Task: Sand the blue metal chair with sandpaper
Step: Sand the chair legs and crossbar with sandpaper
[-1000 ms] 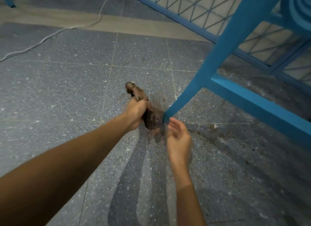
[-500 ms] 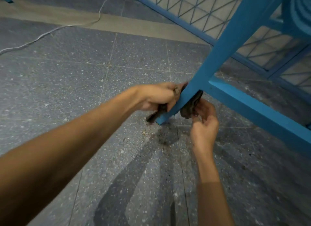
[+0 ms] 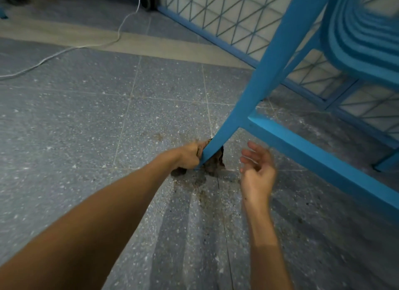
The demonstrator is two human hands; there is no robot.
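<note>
The blue metal chair (image 3: pixel 272 67) fills the upper right, one leg slanting down to the floor at centre, with a crossbar running off to the right. A dark brown strip of sandpaper (image 3: pixel 216 161) wraps around the foot of that leg. My left hand (image 3: pixel 190 154) grips the sandpaper's left end against the leg. To the right of the leg, my right hand (image 3: pixel 257 173) hovers with fingers spread, touching nothing. Part of the sandpaper is hidden behind the leg and my left hand.
Speckled grey floor tiles (image 3: pixel 86 127) carry brown sanding dust under the leg's foot. A white cable (image 3: pixel 64 50) trails across the floor at upper left. A blue lattice fence panel (image 3: pixel 233 15) runs along the back right, behind the chair.
My right hand has let go of the sandpaper's right end and drawn back to the right. My left hand has slid down the leg toward its foot, still holding the sandpaper.
</note>
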